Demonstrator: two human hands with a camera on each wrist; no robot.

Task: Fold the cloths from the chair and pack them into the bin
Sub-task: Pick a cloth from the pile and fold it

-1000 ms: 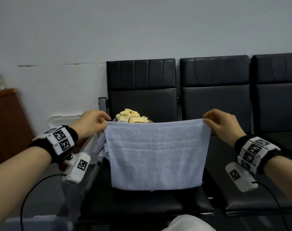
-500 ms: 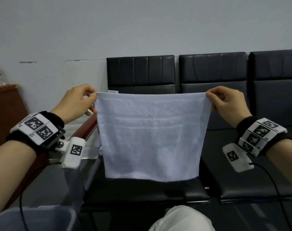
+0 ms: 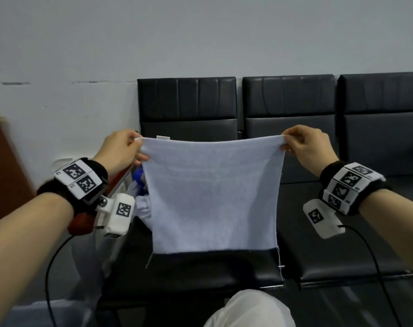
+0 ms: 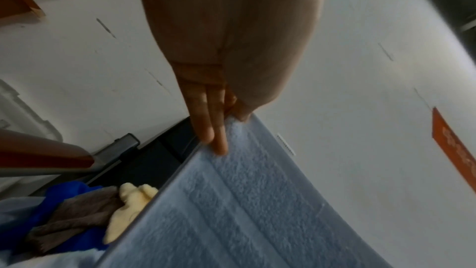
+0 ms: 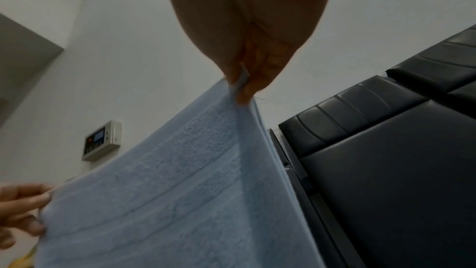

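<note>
From the head view, a pale blue towel (image 3: 212, 197) hangs flat and spread wide in front of the leftmost black chair (image 3: 187, 102), its lower edge above the seat and loose threads trailing from the bottom corners. The left hand (image 3: 120, 151) pinches the top left corner and the right hand (image 3: 304, 148) pinches the top right corner, the top edge pulled nearly straight between them. A small white label (image 3: 163, 137) stands up from that edge near the left hand.

The left wrist view shows what the towel hides from the head: on the seat behind it lies a heap of other cloths, a bright blue one (image 4: 59, 201), a brown one (image 4: 74, 221) and a pale yellow one (image 4: 128, 207) (only a sliver of the blue shows beside the towel in the head view). It also shows the left fingers (image 4: 211, 129) lying straight along the towel's front with the corner gripped against the thumb.

The right wrist view shows the corner bunched tight between that hand's fingertips (image 5: 247, 89), the towel's woven bands, and a wall control panel (image 5: 101, 143) seen nowhere else.

A corner of a grey bin (image 3: 35, 313) shows at lower left in the head view, well apart from the towel
</note>
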